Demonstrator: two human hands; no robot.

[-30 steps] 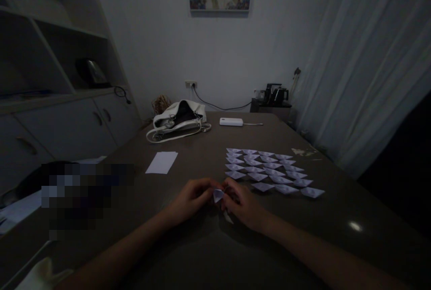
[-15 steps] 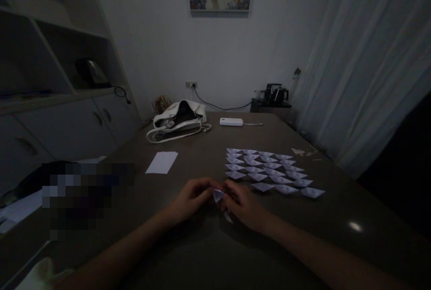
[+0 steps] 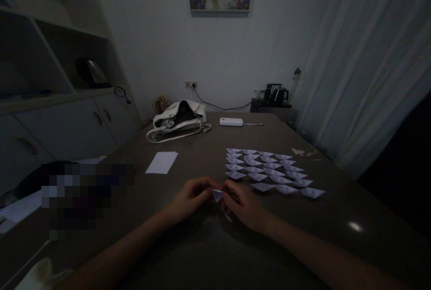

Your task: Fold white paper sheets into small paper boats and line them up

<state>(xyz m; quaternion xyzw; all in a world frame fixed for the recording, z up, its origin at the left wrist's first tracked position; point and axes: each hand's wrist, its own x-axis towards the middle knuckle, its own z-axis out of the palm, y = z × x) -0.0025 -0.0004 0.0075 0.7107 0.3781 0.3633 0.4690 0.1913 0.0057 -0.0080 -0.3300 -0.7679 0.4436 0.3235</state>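
Between both hands, just above the near middle of the table, is a small folded piece of white paper (image 3: 217,195). My left hand (image 3: 192,198) pinches its left side between thumb and fingers. The right side is gripped by my right hand (image 3: 243,204), whose curled fingers hide part of the paper. A pale sliver shows below the right fingers; whether it is paper or a reflection I cannot tell. Several white paper boats (image 3: 269,171) stand in rows beyond my right hand. A stack of white paper sheets (image 3: 162,162) lies flat beyond my left hand.
On the far part of the brown table (image 3: 202,254) are a white handbag (image 3: 182,119) and a white power bank (image 3: 231,121) with a short cable. Torn scraps (image 3: 304,151) lie near the right edge. Papers (image 3: 25,204) and a blurred-out patch occupy the left side.
The folded paper has tilted slightly between my fingers, so its front face looks a little shorter. My hands have barely moved; the boats and the sheets stay where they were.
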